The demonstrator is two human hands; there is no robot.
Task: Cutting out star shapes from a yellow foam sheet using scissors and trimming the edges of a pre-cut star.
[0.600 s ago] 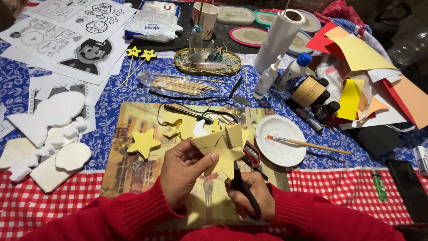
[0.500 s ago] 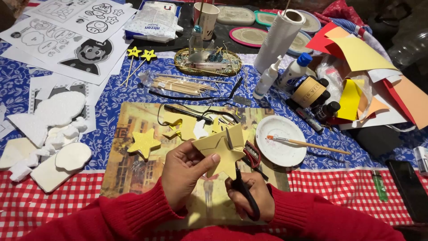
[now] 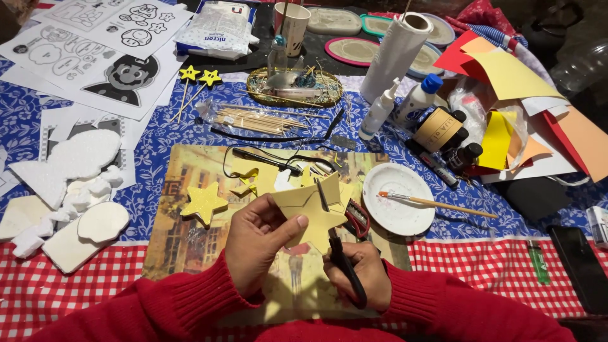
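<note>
A: The left hand [image 3: 256, 244] pinches a yellow foam piece [image 3: 310, 212] by its lower edge, thumb on top. The right hand [image 3: 358, 275] is closed through the handles of black scissors [image 3: 339, 250], blades open into the foam from below. All of it is held above the picture mat [image 3: 190, 234] near the worktop's front edge.

B: What worries you?

A: The left thumb sits just beside the cutting line. If the blades run on past the star's inner corner, they could nick it, I'd judge, or clip off a point of the shape.

B: And the foam itself?

A: It looks thin and bendy. Held only at one edge, it may flex as the blades close, and the cut would wander.

B: Anything nearby at risk?

A: The red-handled pliers [image 3: 358, 218] lie just beside the right hand on the mat; an elbow shift could knock them. Further toward the right edge, a paintbrush [image 3: 437, 204] rests across the white plate [image 3: 399, 199], easy to flick off. The finished yellow star [image 3: 202, 204] lies on the mat to the left, well apart from the blades. White foam shapes [image 3: 69, 190] near the left edge seem safe.
</note>
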